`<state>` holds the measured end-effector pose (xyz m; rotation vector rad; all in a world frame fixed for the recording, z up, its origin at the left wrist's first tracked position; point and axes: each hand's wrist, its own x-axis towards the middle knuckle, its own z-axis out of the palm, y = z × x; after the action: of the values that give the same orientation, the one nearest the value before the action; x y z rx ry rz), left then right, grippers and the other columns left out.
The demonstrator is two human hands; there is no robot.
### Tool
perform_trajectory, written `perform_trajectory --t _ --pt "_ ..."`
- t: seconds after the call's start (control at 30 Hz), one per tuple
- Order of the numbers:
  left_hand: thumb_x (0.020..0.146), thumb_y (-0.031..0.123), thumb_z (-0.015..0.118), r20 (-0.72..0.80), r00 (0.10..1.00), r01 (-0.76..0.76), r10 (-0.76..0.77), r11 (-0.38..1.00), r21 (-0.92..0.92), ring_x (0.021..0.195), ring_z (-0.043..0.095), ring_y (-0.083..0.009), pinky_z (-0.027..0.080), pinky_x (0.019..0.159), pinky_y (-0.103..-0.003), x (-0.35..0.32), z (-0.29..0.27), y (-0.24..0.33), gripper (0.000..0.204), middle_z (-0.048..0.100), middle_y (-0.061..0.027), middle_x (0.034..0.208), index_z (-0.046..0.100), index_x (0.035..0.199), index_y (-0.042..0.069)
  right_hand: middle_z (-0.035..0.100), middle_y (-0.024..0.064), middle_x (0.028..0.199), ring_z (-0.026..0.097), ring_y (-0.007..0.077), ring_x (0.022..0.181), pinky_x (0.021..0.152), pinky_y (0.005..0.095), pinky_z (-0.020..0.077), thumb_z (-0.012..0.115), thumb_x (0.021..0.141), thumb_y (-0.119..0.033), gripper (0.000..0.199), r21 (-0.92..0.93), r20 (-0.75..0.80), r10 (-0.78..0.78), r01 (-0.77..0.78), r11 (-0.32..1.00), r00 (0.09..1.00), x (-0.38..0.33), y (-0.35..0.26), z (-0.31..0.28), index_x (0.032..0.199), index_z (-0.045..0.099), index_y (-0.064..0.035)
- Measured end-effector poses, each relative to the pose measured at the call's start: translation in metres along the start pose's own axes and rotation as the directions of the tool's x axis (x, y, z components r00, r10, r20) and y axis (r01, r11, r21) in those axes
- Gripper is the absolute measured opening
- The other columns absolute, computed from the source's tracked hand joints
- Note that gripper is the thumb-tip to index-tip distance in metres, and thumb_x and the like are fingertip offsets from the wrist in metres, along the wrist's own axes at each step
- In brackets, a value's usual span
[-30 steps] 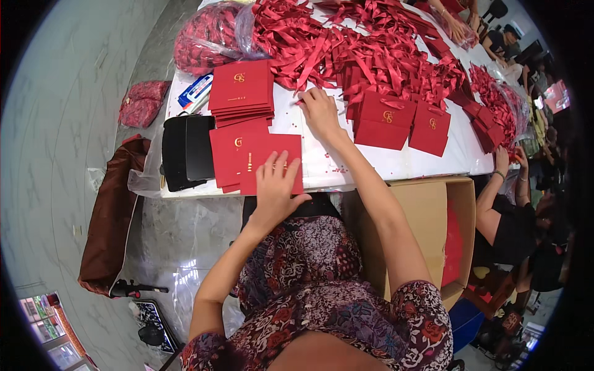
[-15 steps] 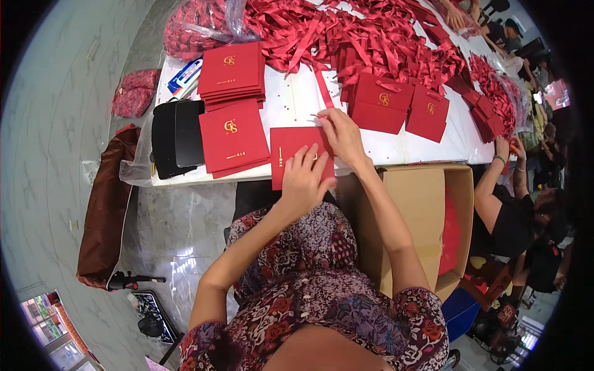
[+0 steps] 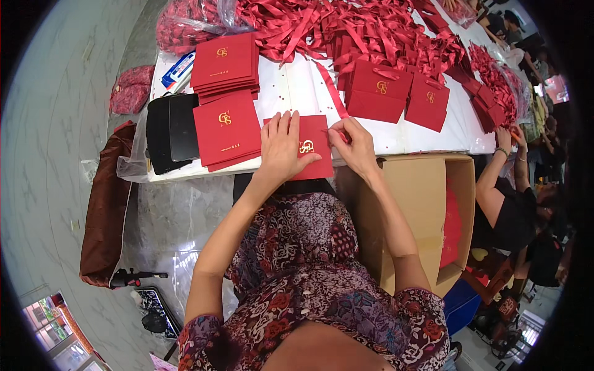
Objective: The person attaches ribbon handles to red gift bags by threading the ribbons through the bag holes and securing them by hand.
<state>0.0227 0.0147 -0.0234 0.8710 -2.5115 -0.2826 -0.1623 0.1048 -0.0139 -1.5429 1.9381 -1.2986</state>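
One left hand (image 3: 281, 147) on one red bag (image 3: 315, 131), one right hand (image 3: 357, 148)

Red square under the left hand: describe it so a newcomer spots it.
Find the near edge of the white table, left of the cardboard box. A flat red square with a gold emblem lies there. Unlike the red stack to its left, it has the left hand on top.

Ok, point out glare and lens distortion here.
Head view: white reflections streak the grey floor, the gold emblem on the red paper bag under the left hand gleams; head view: the window leans at the fisheye rim, black fills the corners.
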Motion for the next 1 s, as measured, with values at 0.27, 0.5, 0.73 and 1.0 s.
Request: perform_trajectory --t 0.27,0.5,0.73,1.0 --pt "0.059 0.036 0.090 0.106 0.994 0.030 -0.023 0.997 -0.064 0.108 0.048 -0.0305 0.038 0.090 -0.044 0.022 -0.009 0.007 0.075 0.055 -0.0124 0.112 0.061 0.119 0.002 0.062 0.0109 0.079 0.063 0.0270 0.066 0.061 0.0366 0.0493 0.069 0.085 -0.013 0.012 -0.124 -0.018 0.009 -0.011 0.992 1.000 0.003 -0.003 0.015 0.086 0.063 -0.0033" --pt "0.064 0.028 0.088 0.081 0.997 0.027 -0.018 0.994 -0.104 0.105 0.049 -0.0284 0.039 0.089 -0.042 0.026 -0.007 0.002 0.058 0.055 -0.0092 0.109 0.065 0.112 0.006 0.061 0.0110 0.079 0.061 0.0282 0.065 0.061 0.0380 0.0488 0.069 0.085 -0.013 0.013 -0.112 -0.050 -0.007 0.002 0.994 0.999 0.001 -0.002 0.016 0.084 0.060 -0.0031" --pt "0.067 0.026 0.086 0.050 0.999 -0.007 0.013 0.992 -0.122 0.102 0.049 -0.0286 0.038 0.087 -0.041 0.027 -0.008 0.002 0.051 0.057 -0.0086 0.106 0.063 0.108 0.007 0.060 0.0119 0.081 0.061 0.0280 0.066 0.061 0.0374 0.0484 0.069 0.085 -0.012 0.013 -0.068 -0.072 -0.008 0.003 0.998 0.997 -0.004 -0.002 0.017 0.084 0.059 -0.0023" --pt "0.071 0.020 0.082 0.062 0.997 -0.024 0.039 0.974 -0.225 0.097 0.049 -0.0284 0.038 0.086 -0.041 0.030 -0.013 0.002 0.041 0.062 -0.0047 0.096 0.067 0.108 0.013 0.059 0.0119 0.083 0.061 0.0248 0.069 0.064 0.0350 0.0488 0.069 0.085 -0.009 0.012 -0.017 -0.118 0.036 -0.039 0.999 0.992 -0.008 -0.006 0.020 0.088 0.060 -0.0004"
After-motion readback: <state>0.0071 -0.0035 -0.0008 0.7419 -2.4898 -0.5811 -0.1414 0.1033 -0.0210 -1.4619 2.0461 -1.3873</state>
